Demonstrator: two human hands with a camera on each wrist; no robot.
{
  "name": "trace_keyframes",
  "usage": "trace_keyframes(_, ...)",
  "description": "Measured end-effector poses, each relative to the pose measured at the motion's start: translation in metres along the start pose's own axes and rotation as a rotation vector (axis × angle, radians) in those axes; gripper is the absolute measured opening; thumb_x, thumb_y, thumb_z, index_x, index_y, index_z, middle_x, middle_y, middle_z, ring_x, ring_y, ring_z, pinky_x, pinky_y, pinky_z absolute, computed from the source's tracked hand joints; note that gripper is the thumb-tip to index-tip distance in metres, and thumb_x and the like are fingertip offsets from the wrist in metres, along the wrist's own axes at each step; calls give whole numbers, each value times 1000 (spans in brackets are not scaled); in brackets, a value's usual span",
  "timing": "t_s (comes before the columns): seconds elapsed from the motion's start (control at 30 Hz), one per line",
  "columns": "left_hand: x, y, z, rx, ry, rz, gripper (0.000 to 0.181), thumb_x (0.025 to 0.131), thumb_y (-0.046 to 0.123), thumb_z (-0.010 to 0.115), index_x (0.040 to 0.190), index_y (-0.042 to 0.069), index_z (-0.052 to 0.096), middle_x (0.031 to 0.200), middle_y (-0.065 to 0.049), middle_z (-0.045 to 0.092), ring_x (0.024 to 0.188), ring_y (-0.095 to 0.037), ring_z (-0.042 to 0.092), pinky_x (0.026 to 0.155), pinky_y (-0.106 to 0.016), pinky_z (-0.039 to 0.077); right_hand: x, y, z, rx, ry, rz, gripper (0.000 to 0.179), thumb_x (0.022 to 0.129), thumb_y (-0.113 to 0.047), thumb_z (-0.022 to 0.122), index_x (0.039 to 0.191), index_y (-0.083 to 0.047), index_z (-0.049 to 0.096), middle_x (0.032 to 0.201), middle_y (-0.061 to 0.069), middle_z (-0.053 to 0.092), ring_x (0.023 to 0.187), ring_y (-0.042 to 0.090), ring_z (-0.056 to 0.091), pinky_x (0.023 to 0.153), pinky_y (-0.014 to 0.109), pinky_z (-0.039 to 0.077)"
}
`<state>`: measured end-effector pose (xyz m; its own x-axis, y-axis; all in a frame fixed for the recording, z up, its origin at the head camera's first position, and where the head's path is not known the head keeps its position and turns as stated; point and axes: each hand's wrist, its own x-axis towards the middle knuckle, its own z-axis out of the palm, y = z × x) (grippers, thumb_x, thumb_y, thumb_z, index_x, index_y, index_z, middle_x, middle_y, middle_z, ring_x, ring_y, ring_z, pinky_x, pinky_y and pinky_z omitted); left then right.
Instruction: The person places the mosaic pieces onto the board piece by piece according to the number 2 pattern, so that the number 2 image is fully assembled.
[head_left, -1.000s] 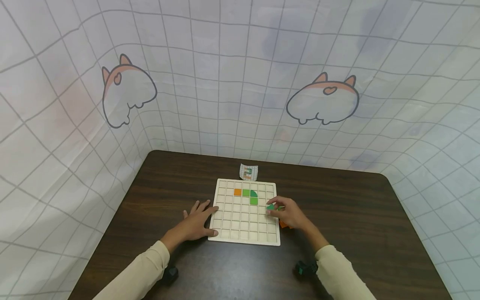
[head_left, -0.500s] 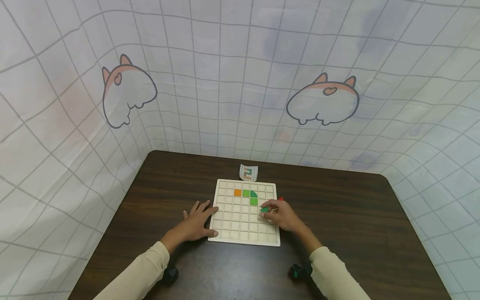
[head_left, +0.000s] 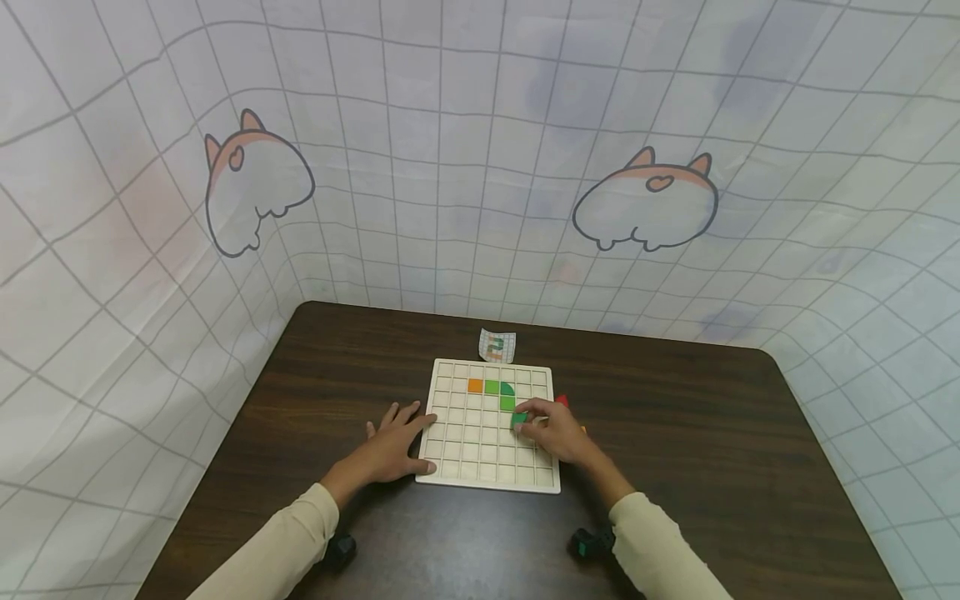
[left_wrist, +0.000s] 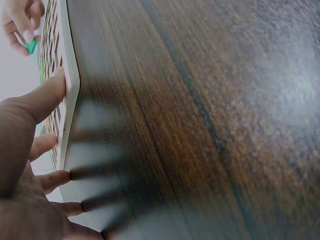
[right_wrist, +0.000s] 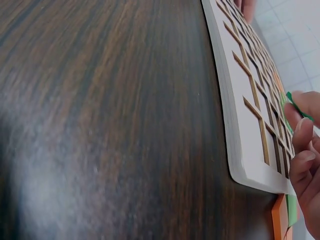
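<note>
A pale gridded board (head_left: 467, 460) lies on the dark wooden table. In it sit an orange tile (head_left: 476, 386), two light green tiles and a dark green quarter-round tile (head_left: 507, 389). My right hand (head_left: 557, 431) pinches a dark green tile (head_left: 518, 420) between thumb and fingertips, over the board just below the lower light green tile (head_left: 507, 403). The left hand (head_left: 386, 450) has its fingers spread at the board's left side; thumb and forefinger rest on the rim, while other fingertips touch the table in the left wrist view.
A small printed card (head_left: 497, 346) lies behind the board. Beside the board's right edge are a red piece (head_left: 562, 401) and orange pieces (right_wrist: 279, 217), partly hidden by the right hand. A black device (head_left: 591, 543) is beneath the right forearm. A gridded cloth (head_left: 480, 167) hangs behind the table.
My right hand has moved left across the board with the dark green tile, uncovering the red piece at the right edge. The left hand has stayed still.
</note>
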<state>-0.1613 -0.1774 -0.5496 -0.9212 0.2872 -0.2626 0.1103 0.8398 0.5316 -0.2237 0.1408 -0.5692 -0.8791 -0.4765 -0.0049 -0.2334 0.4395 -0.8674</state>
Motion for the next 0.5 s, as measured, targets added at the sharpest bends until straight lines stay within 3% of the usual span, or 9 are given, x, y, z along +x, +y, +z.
trace_keyframes(0.13, 0, 0, 0, 2, -4, -3, 80, 84, 40, 81, 153, 21, 44, 165, -16, 23, 152, -51, 10, 105, -84, 11, 2, 2, 3, -6, 16, 9, 24, 90, -12, 76, 111, -4, 70, 90, 9, 65, 67, 9, 53, 58, 23, 44)
trace_keyframes(0.37, 0, 0, 0, 6, -8, -8, 80, 84, 40, 81, 153, 21, 44, 165, -16, 23, 152, -51, 10, 105, -84, 11, 7, 0, 7, -37, 24, 19, 20, 89, -13, 76, 108, -6, 72, 87, 7, 67, 53, 5, 47, 51, 23, 42)
trace_keyframes(0.5, 0, 0, 0, 4, -7, -9, 80, 84, 40, 81, 153, 21, 44, 165, -16, 23, 152, -51, 10, 105, -84, 10, 10, -2, 8, -74, 35, 18, 18, 89, -13, 76, 106, -7, 73, 82, 3, 67, 57, 5, 45, 55, 21, 39)
